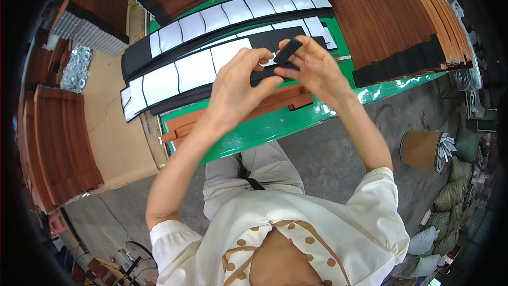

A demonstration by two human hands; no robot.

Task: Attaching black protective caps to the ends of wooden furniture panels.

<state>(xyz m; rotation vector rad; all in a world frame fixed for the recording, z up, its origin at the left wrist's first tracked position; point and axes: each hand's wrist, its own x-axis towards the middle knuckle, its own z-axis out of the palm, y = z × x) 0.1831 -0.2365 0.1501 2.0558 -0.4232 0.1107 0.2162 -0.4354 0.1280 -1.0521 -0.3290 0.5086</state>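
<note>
My right hand [318, 69] pinches a small black rectangular pad [287, 51] above the table. Close by on its left, my left hand [239, 80] holds its thumb and forefinger apart, with nothing visible between them. Under both hands lie black strips bearing rows of white rectangular backing pieces [193, 65]. Farther back is another such row of white pieces [214, 18]. Along the near table edge, reddish-brown wooden strips [254, 107] lie partly hidden by my left forearm.
The table top is glossy green [233, 140]. Tall stacks of brown slats with black ends [391, 21] stand at the right, more slats [63, 143] at the left beside cardboard [114, 132]. A round brown bin [419, 149] and sacks [451, 196] are on the right floor.
</note>
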